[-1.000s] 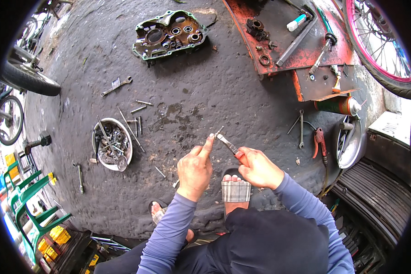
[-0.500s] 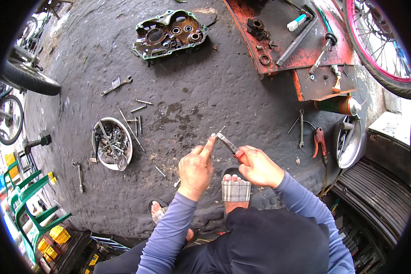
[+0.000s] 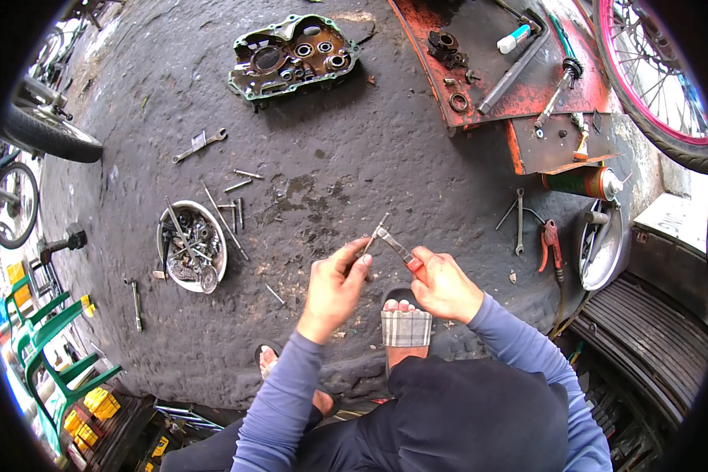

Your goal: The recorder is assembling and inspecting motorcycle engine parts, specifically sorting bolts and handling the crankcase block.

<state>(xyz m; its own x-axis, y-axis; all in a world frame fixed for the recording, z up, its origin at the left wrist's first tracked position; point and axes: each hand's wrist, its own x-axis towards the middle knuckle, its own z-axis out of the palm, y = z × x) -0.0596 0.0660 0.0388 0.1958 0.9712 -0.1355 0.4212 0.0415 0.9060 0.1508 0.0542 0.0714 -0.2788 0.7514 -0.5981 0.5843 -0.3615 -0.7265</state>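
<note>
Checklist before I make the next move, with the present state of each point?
1. Red-handled tool gripped by the right hand: ok.
2. Tool's tip at the thin metal rod: ok, they meet in the picture.
3. Left hand firm on the rod: cannot tell; its fingers are close, but the grip is unclear.
4. Bowl upright on the floor: ok.
5. Loose bolts all inside the bowl: not ok, several lie beside it.
6. Toes covered: not ok, bare in an open sandal.
</note>
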